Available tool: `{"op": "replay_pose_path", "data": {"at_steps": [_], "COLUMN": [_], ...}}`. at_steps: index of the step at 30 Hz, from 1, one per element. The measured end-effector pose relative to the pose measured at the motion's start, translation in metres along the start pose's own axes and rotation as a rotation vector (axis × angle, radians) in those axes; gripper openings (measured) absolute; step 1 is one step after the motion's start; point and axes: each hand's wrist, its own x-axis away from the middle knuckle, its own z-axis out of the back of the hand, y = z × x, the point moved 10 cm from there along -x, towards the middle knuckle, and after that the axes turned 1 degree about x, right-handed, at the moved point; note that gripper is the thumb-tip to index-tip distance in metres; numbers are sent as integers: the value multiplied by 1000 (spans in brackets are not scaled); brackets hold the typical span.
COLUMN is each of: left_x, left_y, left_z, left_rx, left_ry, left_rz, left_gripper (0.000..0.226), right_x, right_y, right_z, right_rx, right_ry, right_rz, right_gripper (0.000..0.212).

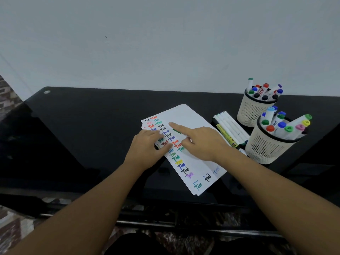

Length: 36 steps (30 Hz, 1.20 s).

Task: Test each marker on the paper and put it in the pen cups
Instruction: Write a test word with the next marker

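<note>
On the black desk (pixel 77 126) lies a small stack of paper (pixel 191 118), angled so its long edge runs from the far left to the near right, with columns of coloured "Test" marks down its left side and 3 more near its near edge. The left hand (pixel 147 150) rests flat on the left edge of the stack, fingers straight, likely to pin the sheets so they do not slide. The right hand (pixel 200 142) lies over the middle of the paper with the index finger stretched toward a bare part of the sheet; the other fingers are curled, and a short green piece (pixel 177 131) shows just under the index finger. It may be a marker or cap in this grip, but that cannot be told. To the right of the paper, a row of white markers (pixel 230 129) lies on the desk, seemingly untested and kept within easy reach. Right of them stand 2 cream pen cups: the far cup (pixel 252 111) and the near cup (pixel 266 146), both already crowded with capped markers standing upright or leaning, so the task looks well advanced.
</note>
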Motion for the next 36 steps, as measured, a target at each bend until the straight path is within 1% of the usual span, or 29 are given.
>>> {"op": "replay_pose_path", "data": {"at_steps": [3, 9, 15, 18, 20, 22, 24, 25, 27, 29, 30, 32, 35, 36], "left_x": [-1, -1, -2, -2, -2, -2, -1, -1, -1, -1, -1, -1, -1, -1], "left_y": [-1, -3, -4, -5, -4, -3, -2, -2, -3, -4, -4, -4, -2, -2], "left_z": [-1, -2, -3, -4, -4, -4, -7, -10, -18, -24, -25, -27, -27, -27], "left_rx": [1, -3, -18, -19, -24, -26, -43, -53, -61, -73, -81, -89, -79, -78], "left_ry": [-5, -7, -16, -14, -12, -18, -50, -80, -154, -221, -247, -278, -290, -293], "left_rz": [12, 9, 14, 13, 8, -2, -4, 2, 18, 28, 33, 43, 58, 62], "left_gripper": [55, 55, 56, 57, 58, 61, 71, 78, 87, 88, 86, 82, 82, 83], "right_x": [2, 4, 5, 7, 8, 8, 8, 8, 11, 13, 14, 15, 19, 21], "right_y": [4, 7, 8, 13, 14, 9, 8, 12, 20, 26, 29, 34, 38, 39], "right_z": [-5, -4, -8, -10, -11, -13, -14, -14, -14, -13, -12, -8, -2, 1], "right_rx": [-84, -203, -221, -270, -342, -324, -298, -338, -507, -610, -612, -594, -672, -681], "right_ry": [-29, 25, 43, 69, 54, 18, 0, 2, 13, 23, 32, 67, 105, 124], "right_rz": [-40, -75, -61, -106, -114, -77, -70, -95, -162, -204, -211, -215, -250, -266], "right_gripper": [58, 52, 49, 51, 52, 49, 39, 36, 35, 40, 41, 33, 9, 14]}}
